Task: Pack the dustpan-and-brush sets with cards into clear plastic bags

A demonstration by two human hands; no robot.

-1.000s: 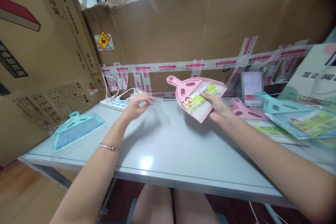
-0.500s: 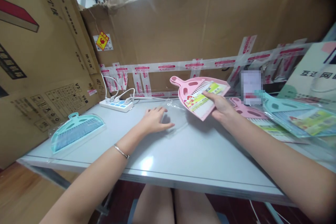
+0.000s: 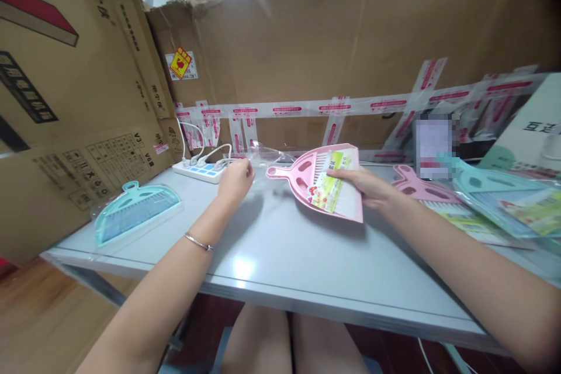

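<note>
My right hand (image 3: 366,186) grips a pink dustpan (image 3: 302,180) by its wide edge, thumb over the front. A brush with pale bristles is nested in it, under a yellow-green printed card (image 3: 332,184). The dustpan is tilted above the table, its looped handle pointing left. My left hand (image 3: 236,180) is closed, close to the power strip. A crumpled clear plastic bag (image 3: 272,155) trails from its fingers towards the dustpan handle; the fingertips are partly hidden.
A teal dustpan set (image 3: 138,213) in clear wrap lies at the left. On the right are another pink set (image 3: 427,187), a wrapped teal set (image 3: 495,184) and a blurred phone-like screen (image 3: 433,146). A power strip (image 3: 199,171) with cables stands before large cardboard boxes (image 3: 280,52).
My left hand has moved back and left and closed; the clear plastic has shifted with it. My right hand has lowered the pink dustpan slightly and turned its handle further left.
</note>
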